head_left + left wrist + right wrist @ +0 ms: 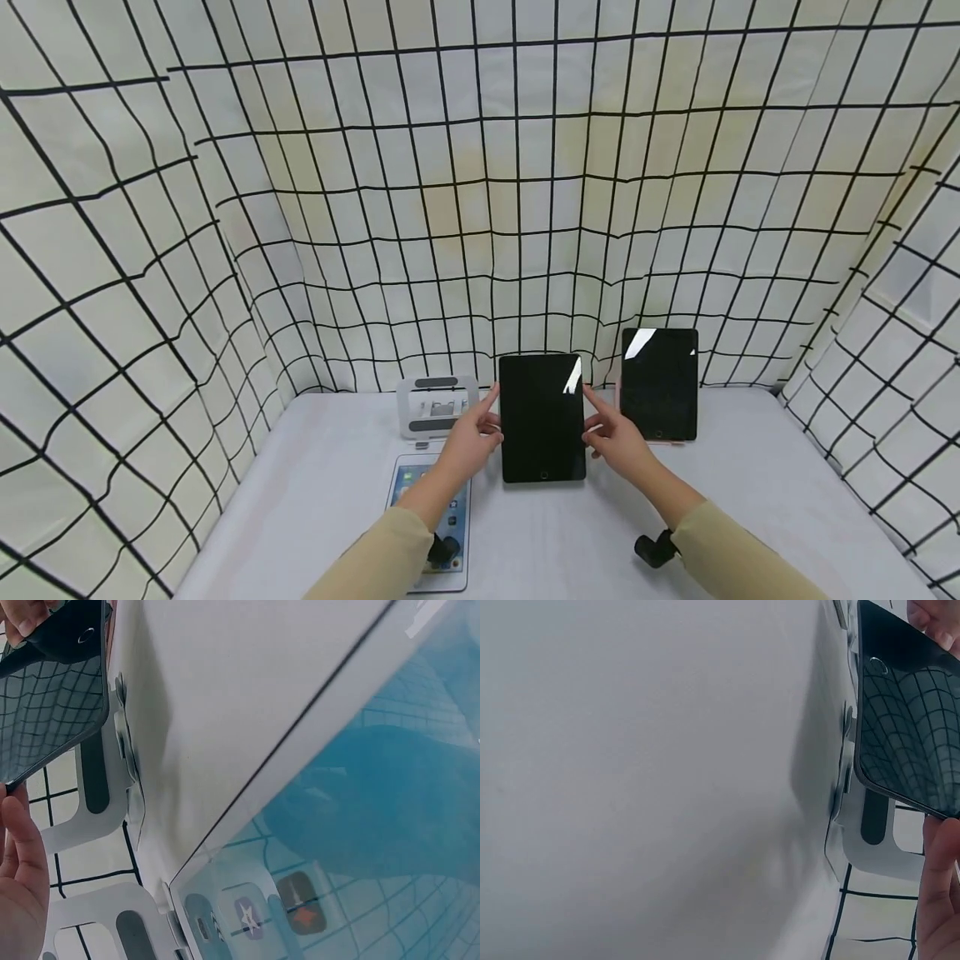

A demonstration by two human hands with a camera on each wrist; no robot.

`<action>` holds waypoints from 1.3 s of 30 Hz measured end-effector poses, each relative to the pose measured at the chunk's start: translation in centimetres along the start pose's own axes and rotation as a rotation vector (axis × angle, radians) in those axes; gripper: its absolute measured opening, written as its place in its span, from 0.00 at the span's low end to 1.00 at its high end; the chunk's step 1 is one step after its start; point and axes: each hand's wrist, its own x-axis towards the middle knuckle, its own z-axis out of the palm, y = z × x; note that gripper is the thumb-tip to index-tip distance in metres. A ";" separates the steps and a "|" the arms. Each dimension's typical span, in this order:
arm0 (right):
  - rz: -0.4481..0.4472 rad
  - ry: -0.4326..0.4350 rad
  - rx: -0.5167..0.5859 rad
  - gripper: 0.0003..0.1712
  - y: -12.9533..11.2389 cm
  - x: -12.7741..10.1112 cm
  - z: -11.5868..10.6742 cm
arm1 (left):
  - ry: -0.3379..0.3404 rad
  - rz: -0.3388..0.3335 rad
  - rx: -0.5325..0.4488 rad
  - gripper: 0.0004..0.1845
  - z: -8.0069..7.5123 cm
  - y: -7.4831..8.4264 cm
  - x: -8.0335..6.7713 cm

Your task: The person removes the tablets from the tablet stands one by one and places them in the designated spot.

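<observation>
Both hands hold a black tablet (542, 417) upright by its two side edges, screen toward me and home button at the bottom. My left hand (477, 429) pinches its left edge, and my right hand (613, 432) pinches the right one. In the right wrist view, a white stand with a dark grey pad (876, 817) shows behind the tablet. Most of that stand is hidden by the tablet. Whether the tablet's lower edge touches the stand cannot be told. Under my left forearm lies a white-framed tablet (461, 517) with its screen lit blue.
An unoccupied white stand (437, 383) with grey pads stands at the back left. Toward the back right, another black tablet (660, 383) leans upright. All rest on a white-covered table (315, 500), enclosed by white walls with a black grid (525, 208).
</observation>
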 end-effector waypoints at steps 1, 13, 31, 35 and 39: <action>0.009 -0.006 0.006 0.47 0.0 -0.1 0.0 | -0.005 -0.005 0.001 0.46 0.0 0.0 -0.1; 0.014 -0.080 0.052 0.46 0.5 -1.2 -0.6 | -0.064 -0.046 -0.016 0.46 -0.3 0.0 -1.3; 0.070 -0.178 0.104 0.47 1.2 -3.6 -0.3 | -0.119 -0.115 -0.090 0.47 0.5 -1.1 -3.7; 0.103 -0.199 0.117 0.48 1.4 -4.0 -0.3 | -0.135 -0.135 -0.098 0.48 0.7 -1.1 -4.1; 0.138 -0.218 0.125 0.48 1.6 -4.5 -0.2 | -0.143 -0.162 -0.090 0.49 0.9 -1.0 -4.6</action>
